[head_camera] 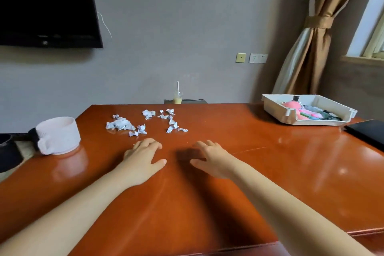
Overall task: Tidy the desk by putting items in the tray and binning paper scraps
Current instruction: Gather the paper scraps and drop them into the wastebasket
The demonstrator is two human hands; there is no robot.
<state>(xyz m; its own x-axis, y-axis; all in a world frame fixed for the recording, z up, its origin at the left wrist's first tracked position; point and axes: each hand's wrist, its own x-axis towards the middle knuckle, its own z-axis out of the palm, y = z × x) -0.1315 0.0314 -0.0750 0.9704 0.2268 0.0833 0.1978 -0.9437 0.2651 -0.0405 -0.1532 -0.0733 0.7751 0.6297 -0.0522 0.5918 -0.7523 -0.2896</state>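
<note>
Both hands flat on the wooden surface (228, 193), palms down: left hand (143, 158) & right hand (212, 160) side by side, not touching, fingers relaxed and loosely spread, holding nothing. Crumpled paper scraps (120, 124) lie scattered just beyond the fingers, mid-surface. White tray (276, 110) sits far right w/ a pink item (291, 105) & other bits inside. White bin-like container (60, 135) at left edge.

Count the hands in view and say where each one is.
2. The left hand is just short of the paper scraps; the right hand is beside it, apart. Both are empty; none hidden.
</note>
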